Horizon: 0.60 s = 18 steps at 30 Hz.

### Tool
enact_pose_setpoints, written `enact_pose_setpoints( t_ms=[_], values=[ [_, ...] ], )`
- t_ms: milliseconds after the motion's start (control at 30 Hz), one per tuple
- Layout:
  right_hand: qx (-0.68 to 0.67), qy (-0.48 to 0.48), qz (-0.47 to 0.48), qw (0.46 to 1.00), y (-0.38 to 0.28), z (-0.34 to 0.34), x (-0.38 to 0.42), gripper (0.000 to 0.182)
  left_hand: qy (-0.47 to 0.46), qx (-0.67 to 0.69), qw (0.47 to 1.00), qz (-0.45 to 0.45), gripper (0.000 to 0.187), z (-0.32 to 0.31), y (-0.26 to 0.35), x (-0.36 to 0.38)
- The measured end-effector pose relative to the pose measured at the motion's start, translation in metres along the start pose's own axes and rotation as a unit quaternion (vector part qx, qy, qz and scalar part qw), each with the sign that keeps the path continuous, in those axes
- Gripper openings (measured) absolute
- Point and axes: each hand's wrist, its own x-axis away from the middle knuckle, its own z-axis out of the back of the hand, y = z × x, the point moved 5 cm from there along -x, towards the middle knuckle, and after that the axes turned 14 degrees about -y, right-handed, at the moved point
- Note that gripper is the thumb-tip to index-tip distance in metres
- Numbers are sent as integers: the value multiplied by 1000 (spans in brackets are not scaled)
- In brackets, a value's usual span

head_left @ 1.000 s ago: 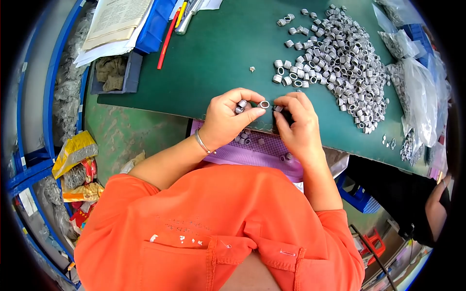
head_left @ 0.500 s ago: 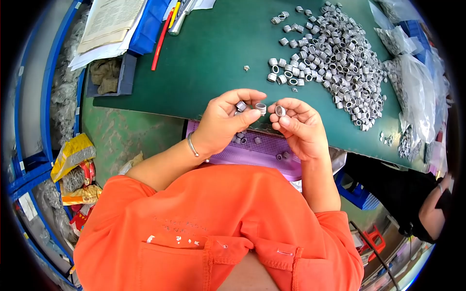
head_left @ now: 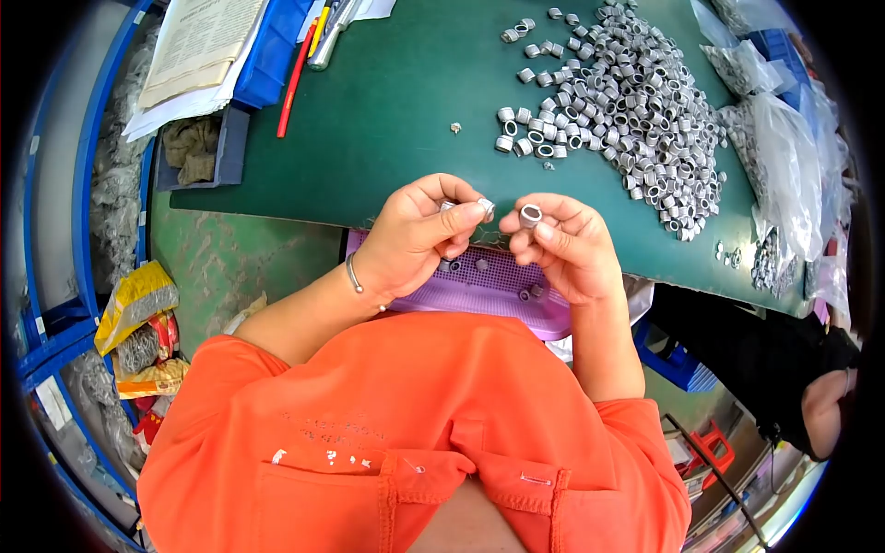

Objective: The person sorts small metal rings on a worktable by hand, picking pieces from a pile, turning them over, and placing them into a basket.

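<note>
My left hand (head_left: pixel 415 230) pinches a short grey metal ring (head_left: pixel 487 209) between thumb and fingertips. A second ring (head_left: pixel 447 205) shows partly behind that thumb, tucked in the same hand. My right hand (head_left: pixel 573 247) grips another metal ring (head_left: pixel 530 217) between thumb and index finger, its open end facing up toward me. The two hands are a small gap apart, over the table's near edge. Below them sits a purple plastic basket (head_left: pixel 502 318) with several similar rings in it, partly hidden by my hands and shirt.
A large heap of metal rings (head_left: pixel 645 120) covers the right of the green table (head_left: pixel 369 138). Clear plastic bags (head_left: pixel 788 175) line the right edge. A red pencil (head_left: pixel 295 92), blue bin (head_left: pixel 272 55), papers and grey box (head_left: pixel 230 152) stand left. Another person's arm (head_left: pixel 823 410) is at right.
The ring at my left fingertips has turned and sits more under the thumb. The ring in my right hand has tilted upright. My view has shifted slightly.
</note>
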Motion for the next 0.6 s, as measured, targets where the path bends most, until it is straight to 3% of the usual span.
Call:
enact_pose_setpoints(
  t_ms=[33,67,133,167,200,267,333,400,533,600],
  values=[
    [48,-12,-28,998,-2,-3,1,27,7,2,1000,0,9,0,2,0],
    [146,31,-127,981,-6,-6,8,24,6,-4,1000,-4,9,0,4,-1],
    [393,-35,-128,910,-18,-18,8,21,44,-24,999,-8,9,3,11,-1],
    [556,-65,-53,827,-27,-22,4,18,59,-44,997,11,10,8,12,-1],
    [557,-66,-50,826,-27,-22,-1,18,58,-47,997,9,10,13,12,-2],
    [711,45,29,701,-40,-22,-10,21,21,41,998,-40,11,16,13,-6],
    [736,134,129,651,-40,-17,-26,23,17,63,997,-51,12,16,14,-8],
    [781,130,141,595,-37,-10,-40,23,14,42,998,-41,9,20,12,-10],
    [795,117,114,584,-37,-9,-37,23,-3,4,998,-55,7,26,7,-8],
    [687,113,97,712,-39,-5,-29,20,2,32,997,-67,6,27,9,-10]
  ],
)
